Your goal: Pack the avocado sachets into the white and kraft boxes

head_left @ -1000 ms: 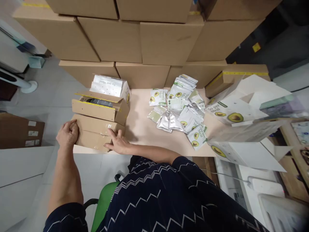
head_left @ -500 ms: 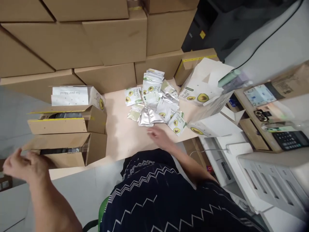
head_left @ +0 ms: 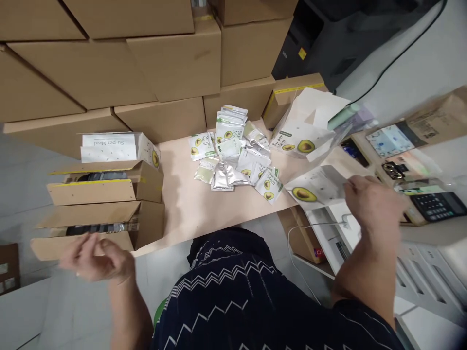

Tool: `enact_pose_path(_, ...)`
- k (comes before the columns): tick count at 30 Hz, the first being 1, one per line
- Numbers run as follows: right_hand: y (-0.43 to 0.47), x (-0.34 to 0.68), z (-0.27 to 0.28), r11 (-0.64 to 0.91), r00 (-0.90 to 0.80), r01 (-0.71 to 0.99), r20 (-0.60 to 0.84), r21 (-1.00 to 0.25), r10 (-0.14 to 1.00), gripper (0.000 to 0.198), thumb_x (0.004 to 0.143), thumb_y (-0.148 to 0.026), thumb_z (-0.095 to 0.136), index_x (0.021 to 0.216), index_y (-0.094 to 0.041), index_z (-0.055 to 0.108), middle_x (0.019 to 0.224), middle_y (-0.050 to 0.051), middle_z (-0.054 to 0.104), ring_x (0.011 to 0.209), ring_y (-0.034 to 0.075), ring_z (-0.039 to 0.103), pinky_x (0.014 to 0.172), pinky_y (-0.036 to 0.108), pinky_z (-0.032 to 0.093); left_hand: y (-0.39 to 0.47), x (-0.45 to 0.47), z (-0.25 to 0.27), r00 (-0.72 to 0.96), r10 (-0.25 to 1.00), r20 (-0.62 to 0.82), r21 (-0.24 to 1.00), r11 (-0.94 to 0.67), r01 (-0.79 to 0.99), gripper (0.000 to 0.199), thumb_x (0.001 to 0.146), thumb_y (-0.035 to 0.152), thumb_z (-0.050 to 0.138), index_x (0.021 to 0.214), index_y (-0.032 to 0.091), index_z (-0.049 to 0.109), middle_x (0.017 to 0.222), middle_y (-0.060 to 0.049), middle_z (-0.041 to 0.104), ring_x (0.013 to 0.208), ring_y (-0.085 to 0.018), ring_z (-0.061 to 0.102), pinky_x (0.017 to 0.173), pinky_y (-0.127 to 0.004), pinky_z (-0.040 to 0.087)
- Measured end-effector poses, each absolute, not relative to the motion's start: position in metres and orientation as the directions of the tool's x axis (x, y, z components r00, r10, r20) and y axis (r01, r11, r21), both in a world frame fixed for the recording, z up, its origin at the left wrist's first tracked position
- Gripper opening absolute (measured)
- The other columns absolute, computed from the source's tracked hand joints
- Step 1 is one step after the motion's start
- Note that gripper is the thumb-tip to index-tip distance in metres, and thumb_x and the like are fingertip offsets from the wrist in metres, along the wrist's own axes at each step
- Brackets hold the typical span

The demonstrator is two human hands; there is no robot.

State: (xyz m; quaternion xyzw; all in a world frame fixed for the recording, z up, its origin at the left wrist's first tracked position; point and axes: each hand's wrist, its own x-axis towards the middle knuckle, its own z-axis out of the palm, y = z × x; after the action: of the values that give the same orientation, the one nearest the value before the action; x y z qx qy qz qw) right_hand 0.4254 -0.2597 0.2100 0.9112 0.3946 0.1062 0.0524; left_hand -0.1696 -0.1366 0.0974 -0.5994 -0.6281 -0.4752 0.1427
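My right hand [head_left: 375, 204] is closed on the edge of a white printed box [head_left: 321, 187] with an avocado picture, at the table's right end. My left hand [head_left: 97, 260] hangs in front of a brown carton [head_left: 149, 228], fingers loosely bent and apart, with nothing in them. Dark packs [head_left: 97, 228] show inside that carton's top. In the middle of the table lies a pile of sachets [head_left: 229, 133], some printed with avocados, others plain silver [head_left: 222, 177]. Another white box [head_left: 297, 138], its flaps up, stands beyond the one in my right hand.
A second brown carton [head_left: 91, 189] and a white Super Meal box [head_left: 109, 146] stand at the left. Stacked cartons [head_left: 175, 63] wall off the back. On the right are a calculator [head_left: 438, 204], a black clip [head_left: 394, 170] and a white cable [head_left: 317, 225].
My right hand has moved right from the sachets to the white box, whose raised flaps are now down or hidden. My left hand has come inward from the carton's far left.
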Motion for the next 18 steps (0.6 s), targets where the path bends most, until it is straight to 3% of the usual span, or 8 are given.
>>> enact_pose_path(3, -0.276, 0.372, 0.249, -0.568, 0.498, 0.812, 0.351, 0.131, 0.793, 0.038, 0.102, -0.046, 0.038, 0.085, -0.030, 0.069, 0.088, 0.015, 0.070, 0.076, 0.021, 0.065, 0.052, 0.038, 0.023, -0.149, -0.103, 0.097, -0.144, 0.840, 0.523, 0.668, -0.299, 0.682, 0.025, 0.089, 0.044, 0.054, 0.097, 0.024, 0.065, 0.100, -0.009, 0.063, 0.102, -0.029, 0.064, 0.094, -0.055, 0.051)
enact_pose_path(5, -0.280, 0.329, 0.263, -0.376, 0.346, 0.927, 0.361, 0.014, 0.866, 0.032, 0.102, -0.045, 0.041, 0.087, -0.031, 0.066, 0.088, 0.012, 0.069, 0.072, 0.019, 0.063, 0.052, 0.036, 0.031, -0.158, -0.057, 0.101, 0.094, 0.953, 0.288, 0.793, -0.292, 0.535, 0.024, 0.090, 0.045, 0.057, 0.097, 0.026, 0.070, 0.098, -0.009, 0.068, 0.096, -0.027, 0.065, 0.089, -0.050, 0.054)
enact_pose_path(7, -0.273, 0.283, 0.260, -0.136, 0.174, 0.982, 0.332, -0.134, 0.927, 0.022, 0.101, -0.034, 0.045, 0.089, -0.029, 0.064, 0.083, 0.008, 0.067, 0.063, 0.017, 0.058, 0.050, 0.033, 0.035, -0.165, -0.024, 0.105, 0.402, 0.905, 0.142, 0.894, -0.292, 0.340, 0.031, 0.091, 0.043, 0.060, 0.117, 0.029, 0.070, 0.113, -0.011, 0.069, 0.094, -0.024, 0.067, 0.085, -0.045, 0.057)
enact_pose_path(9, -0.254, 0.237, 0.246, 0.077, 0.002, 0.962, 0.289, -0.263, 0.957, 0.020, 0.097, -0.018, 0.045, 0.088, -0.026, 0.061, 0.077, 0.005, 0.063, 0.056, 0.015, 0.053, 0.046, 0.030, 0.036, -0.168, -0.010, 0.106, 0.585, 0.803, 0.110, 0.937, -0.280, 0.208, 0.047, 0.091, 0.041, 0.064, 0.137, 0.032, 0.058, 0.133, -0.012, 0.062, 0.101, -0.023, 0.067, 0.088, -0.044, 0.058)
enact_pose_path(13, -0.201, 0.158, 0.211, 0.317, -0.319, 0.832, 0.074, -0.455, 0.945, 0.016, 0.089, -0.012, 0.053, 0.094, -0.024, 0.062, 0.091, 0.008, 0.064, 0.073, 0.020, 0.062, 0.062, 0.032, 0.052, -0.177, -0.031, 0.093, 0.576, 0.815, 0.055, 0.915, -0.271, 0.297, 0.068, 0.079, 0.040, 0.078, 0.141, 0.031, 0.051, 0.137, -0.013, 0.053, 0.121, -0.029, 0.059, 0.101, -0.051, 0.054)
enact_pose_path(16, -0.169, 0.114, 0.194, 0.327, -0.418, 0.789, -0.066, -0.520, 0.906, 0.017, 0.089, -0.012, 0.052, 0.097, -0.023, 0.062, 0.098, 0.008, 0.065, 0.076, 0.021, 0.065, 0.066, 0.035, 0.056, -0.190, -0.058, 0.071, 0.481, 0.872, -0.094, 0.907, -0.124, 0.402, 0.083, 0.071, 0.038, 0.086, 0.144, 0.030, 0.046, 0.137, -0.015, 0.049, 0.130, -0.035, 0.052, 0.105, -0.053, 0.050)
enact_pose_path(18, -0.156, 0.087, 0.183, 0.288, -0.403, 0.774, -0.088, -0.564, 0.911, 0.018, 0.087, -0.010, 0.054, 0.097, -0.024, 0.062, 0.100, 0.007, 0.066, 0.075, 0.020, 0.066, 0.066, 0.033, 0.057, -0.198, -0.069, 0.052, 0.428, 0.889, -0.165, 0.921, -0.016, 0.390, 0.079, 0.077, 0.039, 0.082, 0.145, 0.032, 0.043, 0.141, -0.016, 0.046, 0.138, -0.034, 0.045, 0.109, -0.052, 0.047)
